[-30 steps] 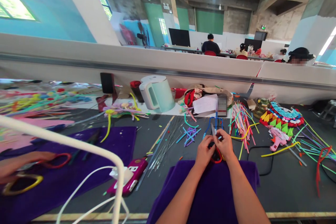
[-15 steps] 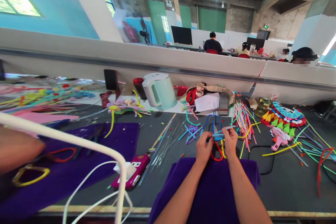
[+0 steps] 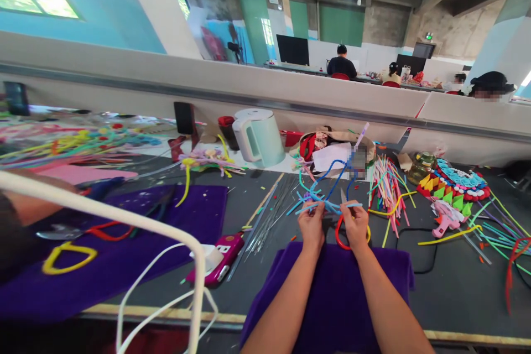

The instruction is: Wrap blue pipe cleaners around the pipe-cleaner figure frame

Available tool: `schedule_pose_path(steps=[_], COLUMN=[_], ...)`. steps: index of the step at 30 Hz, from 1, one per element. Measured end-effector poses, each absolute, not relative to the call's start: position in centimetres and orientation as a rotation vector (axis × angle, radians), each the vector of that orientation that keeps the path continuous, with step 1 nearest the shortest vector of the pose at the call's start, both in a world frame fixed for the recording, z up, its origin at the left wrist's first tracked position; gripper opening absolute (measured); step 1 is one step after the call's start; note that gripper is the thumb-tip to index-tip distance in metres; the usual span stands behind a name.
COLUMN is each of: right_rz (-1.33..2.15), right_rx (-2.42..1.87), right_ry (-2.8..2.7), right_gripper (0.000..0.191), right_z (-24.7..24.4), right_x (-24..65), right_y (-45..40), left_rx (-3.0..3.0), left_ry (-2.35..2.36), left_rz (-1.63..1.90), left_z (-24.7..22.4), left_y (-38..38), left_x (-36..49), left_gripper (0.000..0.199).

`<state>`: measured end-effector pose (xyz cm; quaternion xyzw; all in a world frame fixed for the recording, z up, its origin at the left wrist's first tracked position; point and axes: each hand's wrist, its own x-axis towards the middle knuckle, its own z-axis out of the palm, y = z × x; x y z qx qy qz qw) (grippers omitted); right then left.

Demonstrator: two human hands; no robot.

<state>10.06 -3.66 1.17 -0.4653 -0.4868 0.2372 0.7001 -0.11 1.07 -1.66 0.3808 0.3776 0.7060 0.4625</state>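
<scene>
Both hands pinch a bundle of light blue pipe cleaners (image 3: 331, 207) above the dark table. My left hand (image 3: 311, 228) is closed on its left part, where several blue ends fan out. On the right part, my right hand (image 3: 354, 225) is closed with a pale blue end pointing out past the fingers. Under and beside the right hand lie scissors (image 3: 339, 233) with red and yellow handles, partly covered by it. Dark blue pipe cleaners (image 3: 331, 180) curve up behind the hands. Below the wrists is a purple cloth (image 3: 336, 298).
A white bent tube (image 3: 166, 221) crosses the left foreground, near a co-worker's arm (image 3: 37, 202) and other scissors (image 3: 70, 257). Behind stand a kettle (image 3: 265, 141) and a cloth basket (image 3: 369, 149). Pink pipe cleaners (image 3: 388, 188) and a pink glue gun (image 3: 448, 218) lie right.
My hands have moved apart and slightly left with the blue pipe cleaners, whose ends now spread on the left. The view has shifted a little. The co-worker's arm has drawn back from the scissors.
</scene>
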Motion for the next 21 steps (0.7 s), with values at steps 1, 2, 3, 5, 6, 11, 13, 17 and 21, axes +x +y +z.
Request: schedule_pose_path(steps=[1, 2, 3, 5, 6, 11, 13, 17, 21], right_rz=[0.504, 0.471, 0.431, 0.348, 0.310, 0.219, 0.221, 0.289, 0.536], right_rx=[-1.033, -1.034, -1.037, -1.051, -1.056, -1.057, -1.057, -1.056, -1.076], right_ry=[-1.141, -1.207, -1.278, -1.432, -1.514, -1.874, -1.907, -1.737, -1.323], right_gripper=[0.023, 0.021, 0.019, 0.017, 0.016, 0.018, 0.020, 0.018, 0.019], right_z=[1.2, 1.1, 1.1, 1.1, 1.1, 1.2, 1.2, 0.9, 0.4], right_x=[9.9, 9.9, 9.8, 9.7, 9.6, 9.5, 9.5, 9.2, 8.8], right_y=[-3.8, -3.9, -4.0, -4.2, -4.2, -4.4, -4.4, -4.3, -3.8], left_rx=[0.819, 0.730, 0.655, 0.535, 0.488, 0.301, 0.253, 0.187, 0.153], left_ry=[0.868, 0.832, 0.804, 0.759, 0.739, 0.718, 0.737, 0.704, 0.654], left_rz=[1.706, 1.682, 1.663, 1.645, 1.639, 1.612, 1.567, 1.512, 1.549], left_z=[-1.7, -1.8, -1.8, -1.9, -2.0, -3.0, -3.3, -3.3, -3.0], left_y=[1.1, 1.2, 1.2, 1.4, 1.5, 2.3, 2.7, 3.0, 3.0], left_x=[0.0, 0.1, 0.1, 0.1, 0.0, -0.8, -1.3, -1.6, -1.4], left_gripper=[0.026, 0.029, 0.031, 0.033, 0.033, 0.028, 0.023, 0.017, 0.015])
